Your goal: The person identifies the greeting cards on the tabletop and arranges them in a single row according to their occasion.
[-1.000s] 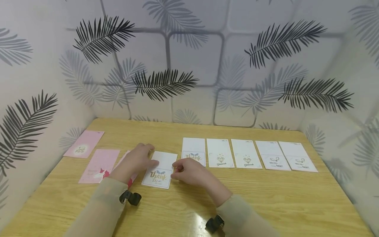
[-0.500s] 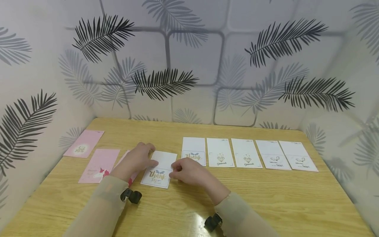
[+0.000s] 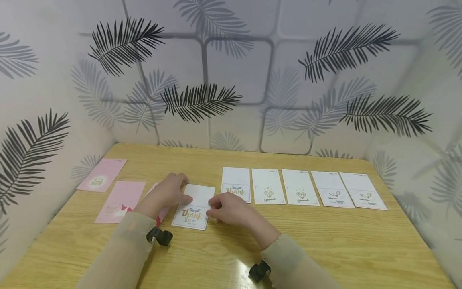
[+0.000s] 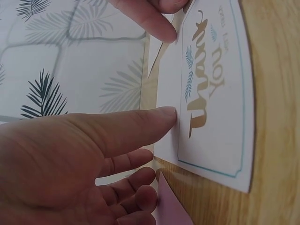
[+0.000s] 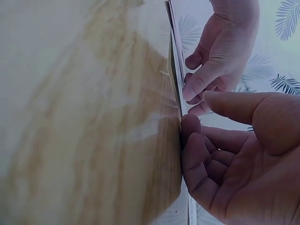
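Probably the card is being straightened and next needs letting go, the left hand with fingers apart, the right hand maybe pinching, can't tell.

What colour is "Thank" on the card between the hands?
The word "Thank" is gold; it shows best in the left wrist view.

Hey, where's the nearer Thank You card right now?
In the head view, the nearer Thank You card lies left of centre on the table, between the left hand and right hand, a pink card to its left.
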Available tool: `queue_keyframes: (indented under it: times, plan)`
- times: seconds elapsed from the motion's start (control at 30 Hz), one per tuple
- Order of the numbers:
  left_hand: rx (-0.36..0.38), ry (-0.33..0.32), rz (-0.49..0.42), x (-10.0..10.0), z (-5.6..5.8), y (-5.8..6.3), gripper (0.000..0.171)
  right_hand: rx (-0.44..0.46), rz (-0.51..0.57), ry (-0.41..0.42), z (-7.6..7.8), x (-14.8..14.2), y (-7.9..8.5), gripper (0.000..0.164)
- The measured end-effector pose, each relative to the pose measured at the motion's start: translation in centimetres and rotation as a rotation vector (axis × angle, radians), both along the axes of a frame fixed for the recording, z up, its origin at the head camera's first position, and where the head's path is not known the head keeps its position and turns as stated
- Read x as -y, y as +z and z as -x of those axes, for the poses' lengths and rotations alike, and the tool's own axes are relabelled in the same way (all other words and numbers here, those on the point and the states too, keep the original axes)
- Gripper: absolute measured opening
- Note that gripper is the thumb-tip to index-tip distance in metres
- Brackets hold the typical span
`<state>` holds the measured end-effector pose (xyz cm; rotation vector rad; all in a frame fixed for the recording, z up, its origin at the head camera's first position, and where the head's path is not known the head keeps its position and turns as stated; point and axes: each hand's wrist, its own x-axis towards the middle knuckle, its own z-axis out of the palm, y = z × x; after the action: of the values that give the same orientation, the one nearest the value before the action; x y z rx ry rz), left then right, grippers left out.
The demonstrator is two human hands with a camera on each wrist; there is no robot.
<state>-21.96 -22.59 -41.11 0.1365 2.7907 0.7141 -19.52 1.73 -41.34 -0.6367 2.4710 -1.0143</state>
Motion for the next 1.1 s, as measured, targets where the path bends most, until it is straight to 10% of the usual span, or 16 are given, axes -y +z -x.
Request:
queue_keyframes:
  times: [0.9, 1.1]
  plan:
    - [-0.024, -0.013, 0.029, 0.2, -0.15, 0.19, 0.055, -0.015, 0.013, 0.008, 0.13, -0.01, -0.21, 0.011]
    - [-0.029, -0.022, 0.046, 0.25, -0.25, 0.18, 0.057, -0.039, 0.023, 0.039, 0.18, -0.04, -0.34, 0.03]
